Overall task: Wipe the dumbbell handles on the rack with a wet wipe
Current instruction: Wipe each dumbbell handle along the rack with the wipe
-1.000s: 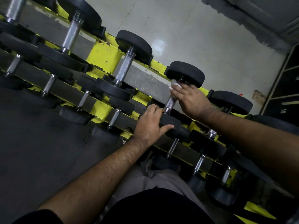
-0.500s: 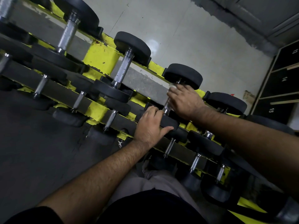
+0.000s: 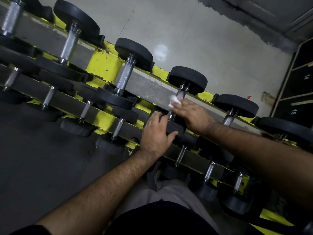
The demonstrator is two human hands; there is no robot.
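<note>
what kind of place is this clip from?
Most likely a gym's free-weights area: black dumbbells rest in rows on a tiered yellow rack, and numbered dark cubbies stand at the right edge.

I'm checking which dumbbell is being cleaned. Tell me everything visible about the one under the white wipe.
The dumbbell has two round black, rubbery-looking heads joined by a knurled metal handle. It lies across the yellow rack on the upper row. The right hand presses a crumpled white wipe onto the handle; the left hand grips its near head.
</note>
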